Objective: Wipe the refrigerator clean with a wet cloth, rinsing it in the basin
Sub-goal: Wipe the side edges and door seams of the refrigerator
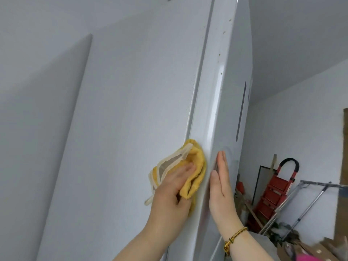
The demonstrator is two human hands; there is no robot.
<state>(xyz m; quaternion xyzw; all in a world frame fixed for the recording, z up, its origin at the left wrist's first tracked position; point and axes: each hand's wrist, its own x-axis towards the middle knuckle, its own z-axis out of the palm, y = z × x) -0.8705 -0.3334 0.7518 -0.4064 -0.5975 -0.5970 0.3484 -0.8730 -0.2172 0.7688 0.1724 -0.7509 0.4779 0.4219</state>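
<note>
Up close, the yellow cloth (194,166) is bunched against the side of the white fridge (131,110), right at the seam where the side panel meets the door edge. It has a pale mesh patch with a cream border, and a small loop hangs from its lower corner. The left hand (173,196) is clamped on the cloth, fingers spread over it and pressing it onto the panel. Just to its right, the right hand (220,187) lies open and flat, fingers straight and together, against the front of the door beside the rounded edge; it grips nothing. A gold bracelet (233,240) sits on that wrist. Small brown specks (222,51) dot the door edge higher up, well above the cloth. To the right, in the far corner, a red step ladder (273,193) leans by the wall, with metal poles (308,204) beside it and cardboard at the lower right.
</note>
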